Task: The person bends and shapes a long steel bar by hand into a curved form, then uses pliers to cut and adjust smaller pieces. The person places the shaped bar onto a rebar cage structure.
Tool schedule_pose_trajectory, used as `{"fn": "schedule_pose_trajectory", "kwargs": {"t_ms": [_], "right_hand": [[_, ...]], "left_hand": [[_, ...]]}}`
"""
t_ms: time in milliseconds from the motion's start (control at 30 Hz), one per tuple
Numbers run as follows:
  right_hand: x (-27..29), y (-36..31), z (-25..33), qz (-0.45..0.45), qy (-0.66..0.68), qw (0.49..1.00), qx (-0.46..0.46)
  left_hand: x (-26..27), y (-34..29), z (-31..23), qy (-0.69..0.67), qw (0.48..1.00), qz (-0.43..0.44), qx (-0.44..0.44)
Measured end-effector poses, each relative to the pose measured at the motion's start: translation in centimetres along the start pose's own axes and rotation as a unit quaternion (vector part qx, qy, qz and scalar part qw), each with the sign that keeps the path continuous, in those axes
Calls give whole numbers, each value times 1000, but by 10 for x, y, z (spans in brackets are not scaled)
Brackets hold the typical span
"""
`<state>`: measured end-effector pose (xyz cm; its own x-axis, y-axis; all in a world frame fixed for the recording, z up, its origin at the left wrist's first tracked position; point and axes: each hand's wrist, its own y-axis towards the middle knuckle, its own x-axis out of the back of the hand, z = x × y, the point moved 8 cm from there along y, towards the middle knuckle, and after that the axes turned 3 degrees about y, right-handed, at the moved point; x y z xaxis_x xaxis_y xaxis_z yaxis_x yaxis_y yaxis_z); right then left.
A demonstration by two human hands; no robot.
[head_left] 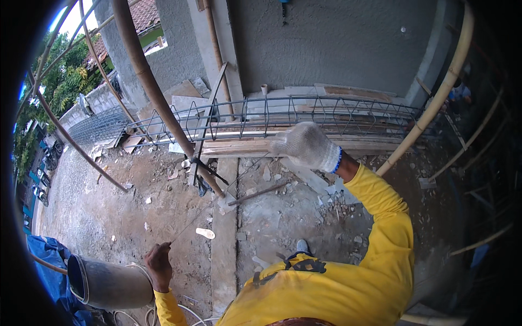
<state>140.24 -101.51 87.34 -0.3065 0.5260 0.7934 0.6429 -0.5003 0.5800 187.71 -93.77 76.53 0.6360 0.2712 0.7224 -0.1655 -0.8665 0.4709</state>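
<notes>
A thin wire (191, 221) stretches slantwise between my two hands, above the dirt floor. My bare left hand (159, 266), low on the left, is closed round its near end. The far end runs to my right hand (310, 146), which wears a whitish knitted glove with a blue-edged cuff. That hand is closed, its fingers pinched at the wire; the exact grip is hidden by the glove. Just beyond the glove lies a long rebar cage (266, 112) with bent stirrups, reaching across the view over stacked wooden boards (234, 148).
Bamboo poles rise at the left (155, 89) and right (429, 119). A grey drum (111, 285) lies near my left arm beside a blue tarp (49, 250). Rubble, a rusty rod (258, 193) and a pale sole-shaped piece (205, 233) lie on the ground. A plastered wall (331, 49) stands behind.
</notes>
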Motion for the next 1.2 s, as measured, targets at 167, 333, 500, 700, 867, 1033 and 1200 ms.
{"fn": "schedule_pose_trajectory", "kwargs": {"t_ms": [167, 333, 500, 700, 867, 1033, 1200], "right_hand": [[13, -46, -23, 22, -30, 998, -43], [14, -58, -11, 52, -68, 996, -1], [14, -55, -3, 81, -63, 995, 2], [-19, -28, 76, 121, 78, 989, 35], [-31, 3, 111, 145, 295, 943, -44], [-13, -7, 44, -97, 643, 654, -386], [-20, 4, 74, -108, 702, 645, -283]], "left_hand": [[-26, 7, -3, -5, 999, 38, -29], [-43, 14, -2, -16, 998, 48, -26], [-48, 13, 4, -24, 989, 143, -4], [-125, -4, -79, -300, 864, 405, -4], [-166, 2, -142, -521, 809, 220, 160], [-144, 7, -155, -551, 799, 176, 163], [-138, 4, -166, -559, 791, 198, 151]]}}
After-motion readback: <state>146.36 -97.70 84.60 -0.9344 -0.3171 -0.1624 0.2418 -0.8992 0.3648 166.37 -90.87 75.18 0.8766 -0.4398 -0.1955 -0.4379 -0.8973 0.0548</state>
